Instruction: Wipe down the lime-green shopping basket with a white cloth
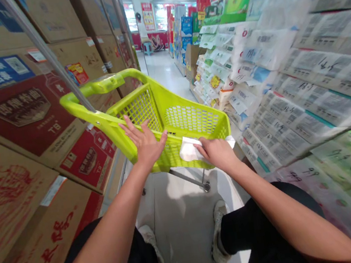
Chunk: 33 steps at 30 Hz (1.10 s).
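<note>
A lime-green shopping cart [190, 118] with perforated basket sides stands sideways in front of me. Over its near side rail, my left hand [146, 142] is spread with fingers apart, holding nothing; whether it touches the rail I cannot tell. My right hand [213, 150] is closed on a white cloth or tissue [189, 149], which lies against the cart's near rim toward its right end. A bit of the white material shows past the far side of that hand. The cart's grey metal legs and a small wheel [207, 186] show below the basket.
Stacked cardboard cartons [19, 112] line the left, with a slanting metal pole [50, 53] in front. On the right rise piles of plastic-wrapped paper packs [292, 108]. A tiled aisle [164, 80] runs ahead to a person near a blue stool [148, 48].
</note>
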Tool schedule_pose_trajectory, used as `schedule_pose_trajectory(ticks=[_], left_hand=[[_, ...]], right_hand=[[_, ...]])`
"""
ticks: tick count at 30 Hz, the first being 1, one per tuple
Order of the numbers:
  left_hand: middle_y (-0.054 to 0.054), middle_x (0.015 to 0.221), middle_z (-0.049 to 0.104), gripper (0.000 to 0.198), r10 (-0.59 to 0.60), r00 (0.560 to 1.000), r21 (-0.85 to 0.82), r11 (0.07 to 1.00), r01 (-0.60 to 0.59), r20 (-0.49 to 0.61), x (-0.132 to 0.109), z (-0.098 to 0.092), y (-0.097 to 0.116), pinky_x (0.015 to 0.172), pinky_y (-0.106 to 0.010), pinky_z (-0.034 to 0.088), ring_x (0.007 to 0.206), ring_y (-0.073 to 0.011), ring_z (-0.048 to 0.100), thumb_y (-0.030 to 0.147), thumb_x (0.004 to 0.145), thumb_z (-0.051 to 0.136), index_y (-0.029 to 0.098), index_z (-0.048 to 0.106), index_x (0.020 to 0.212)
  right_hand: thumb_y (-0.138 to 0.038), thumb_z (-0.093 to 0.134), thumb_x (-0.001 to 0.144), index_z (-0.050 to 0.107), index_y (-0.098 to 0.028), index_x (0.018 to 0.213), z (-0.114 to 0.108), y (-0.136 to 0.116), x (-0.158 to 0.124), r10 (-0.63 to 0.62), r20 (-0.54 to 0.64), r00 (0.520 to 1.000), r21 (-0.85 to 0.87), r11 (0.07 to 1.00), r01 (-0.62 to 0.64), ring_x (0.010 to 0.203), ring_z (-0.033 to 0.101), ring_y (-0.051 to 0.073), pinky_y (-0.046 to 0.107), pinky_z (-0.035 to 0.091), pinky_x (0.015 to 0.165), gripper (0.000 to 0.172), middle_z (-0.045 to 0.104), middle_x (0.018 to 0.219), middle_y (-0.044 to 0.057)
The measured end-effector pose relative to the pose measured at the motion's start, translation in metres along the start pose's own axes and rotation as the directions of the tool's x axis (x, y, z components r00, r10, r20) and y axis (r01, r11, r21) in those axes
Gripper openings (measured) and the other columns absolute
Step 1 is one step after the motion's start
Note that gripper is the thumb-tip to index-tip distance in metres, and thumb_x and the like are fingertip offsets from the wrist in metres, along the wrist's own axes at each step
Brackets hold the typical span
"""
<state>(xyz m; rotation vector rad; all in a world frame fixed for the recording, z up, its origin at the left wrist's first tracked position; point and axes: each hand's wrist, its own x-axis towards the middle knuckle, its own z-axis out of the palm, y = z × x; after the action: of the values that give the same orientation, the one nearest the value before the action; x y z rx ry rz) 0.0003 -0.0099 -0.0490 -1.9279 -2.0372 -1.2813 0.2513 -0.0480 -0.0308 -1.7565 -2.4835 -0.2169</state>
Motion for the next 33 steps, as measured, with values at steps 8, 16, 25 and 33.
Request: schedule_pose_trajectory(ticks=[8,16,25,33], left_hand=[[-0.024,0.167,0.029,0.065,-0.142,0.989,-0.063,0.988,0.140,-0.031,0.018,-0.004,-0.008,0.127,-0.065,0.032,0.162,-0.0435,0.027,0.043,0.097,0.058,0.021,0.044,0.157],[-0.010,0.111,0.065,0.032,-0.051,0.949,-0.122,0.988,0.093,0.312,-0.003,-0.007,-0.011,0.111,-0.047,0.052,0.117,-0.0303,0.066,0.041,0.096,0.058,0.024,0.072,0.120],[-0.007,0.124,0.080,0.034,-0.140,0.923,0.092,0.989,0.115,0.358,0.006,-0.035,-0.018,0.103,-0.043,0.052,0.120,-0.0324,0.071,0.040,0.102,0.049,0.031,0.075,0.121],[-0.008,0.109,0.081,0.037,-0.175,0.938,0.117,0.982,0.147,0.298,-0.007,-0.054,-0.008,0.094,-0.042,0.052,0.109,-0.0340,0.072,0.042,0.101,0.053,0.030,0.074,0.128]], right_hand=[[-0.063,0.043,0.110,0.074,-0.021,0.129,-0.014,0.002,-0.023,-0.221,-0.036,0.975,0.109,0.969,0.223,0.109,0.074,0.033,0.047,0.042,0.108,0.056,0.082,0.109,0.014],[-0.052,0.047,0.113,0.080,-0.024,0.120,0.006,0.030,-0.007,-0.343,-0.033,0.939,0.339,0.880,0.334,0.109,0.073,0.026,0.037,0.039,0.096,0.044,0.083,0.118,0.007],[-0.042,0.050,0.113,0.080,-0.022,0.095,0.009,-0.033,-0.011,-0.180,-0.172,0.969,0.553,0.796,0.246,0.097,0.071,0.023,0.032,0.038,0.085,0.041,0.082,0.096,0.004],[-0.040,0.049,0.106,0.081,-0.018,0.115,-0.006,0.000,-0.003,0.082,-0.292,0.953,0.708,0.689,0.157,0.094,0.076,0.025,0.033,0.052,0.084,0.040,0.083,0.111,0.011]])
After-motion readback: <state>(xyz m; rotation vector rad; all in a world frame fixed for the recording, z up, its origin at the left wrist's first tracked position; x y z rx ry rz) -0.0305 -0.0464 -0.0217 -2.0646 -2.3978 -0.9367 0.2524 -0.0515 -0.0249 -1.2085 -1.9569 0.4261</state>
